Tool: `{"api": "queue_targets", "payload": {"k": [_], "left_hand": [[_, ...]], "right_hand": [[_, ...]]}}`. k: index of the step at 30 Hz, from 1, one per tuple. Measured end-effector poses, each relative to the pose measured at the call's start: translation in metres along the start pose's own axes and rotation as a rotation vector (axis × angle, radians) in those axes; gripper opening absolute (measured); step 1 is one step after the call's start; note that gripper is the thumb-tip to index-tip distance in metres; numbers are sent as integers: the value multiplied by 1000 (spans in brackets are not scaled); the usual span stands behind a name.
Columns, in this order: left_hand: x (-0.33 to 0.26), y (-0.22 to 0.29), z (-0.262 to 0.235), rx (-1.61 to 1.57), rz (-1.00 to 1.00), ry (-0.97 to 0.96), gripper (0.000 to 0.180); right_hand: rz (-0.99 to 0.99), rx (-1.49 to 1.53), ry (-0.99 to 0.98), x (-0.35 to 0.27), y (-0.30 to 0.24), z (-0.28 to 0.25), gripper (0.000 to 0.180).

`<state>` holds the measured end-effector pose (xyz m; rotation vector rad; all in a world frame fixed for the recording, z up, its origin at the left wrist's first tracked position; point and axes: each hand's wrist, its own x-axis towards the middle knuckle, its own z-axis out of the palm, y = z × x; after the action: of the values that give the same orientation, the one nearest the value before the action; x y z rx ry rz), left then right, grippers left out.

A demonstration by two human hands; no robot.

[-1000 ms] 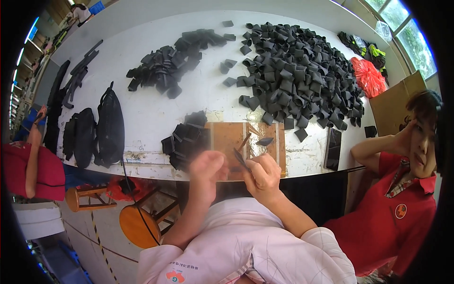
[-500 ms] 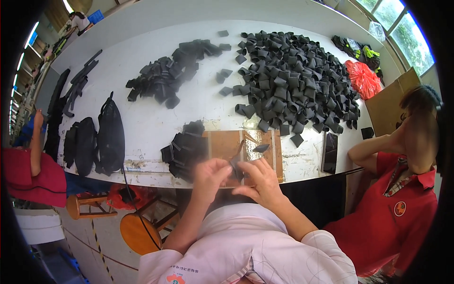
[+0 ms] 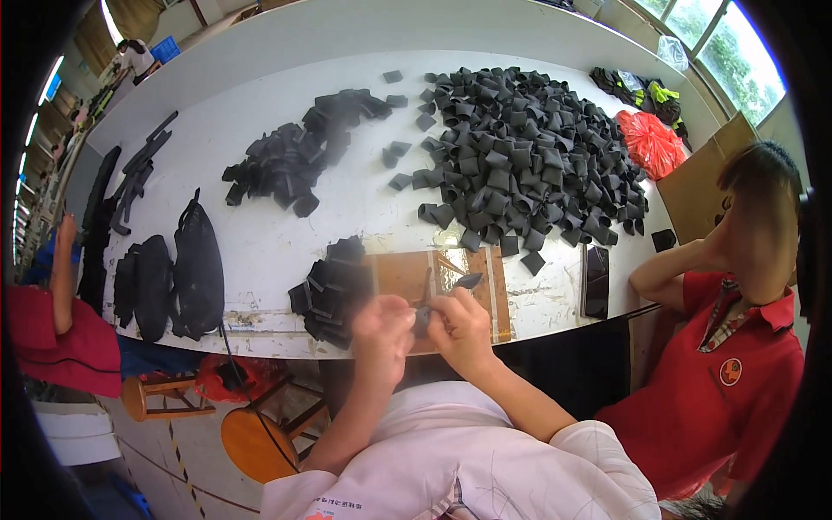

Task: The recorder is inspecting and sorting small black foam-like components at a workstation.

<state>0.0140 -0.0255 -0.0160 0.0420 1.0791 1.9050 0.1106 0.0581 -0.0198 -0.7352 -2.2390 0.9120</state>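
Note:
My left hand [image 3: 381,327] and my right hand [image 3: 463,328] meet at the near table edge, both pinching one small black fabric piece [image 3: 422,320] between them. They hover over a brown board [image 3: 407,273] lying on the white table [image 3: 269,234]. A stack of black pieces [image 3: 331,288] sits just left of the board. Another black piece [image 3: 469,281] and a thin tool [image 3: 428,281] lie on the board.
A large heap of black folded pieces [image 3: 520,165] covers the far right of the table, a smaller pile [image 3: 299,156] lies at the centre left. Black bags [image 3: 178,277] rest at the left edge. A dark phone [image 3: 597,280] lies right. People in red sit left and right.
My hands have drawn closer together over the board's near edge, and both now grip the small black piece. My view has shifted slightly.

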Motion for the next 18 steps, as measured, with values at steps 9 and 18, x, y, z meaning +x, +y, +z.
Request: {"api": "queue_targets", "payload": {"k": [9, 18], "left_hand": [[-3, -7, 7, 655, 633, 77, 21], [23, 43, 24, -649, -320, -347, 14]], "right_hand": [[727, 1479, -477, 16, -3, -21, 15], [432, 998, -470, 75, -17, -40, 27]]}}
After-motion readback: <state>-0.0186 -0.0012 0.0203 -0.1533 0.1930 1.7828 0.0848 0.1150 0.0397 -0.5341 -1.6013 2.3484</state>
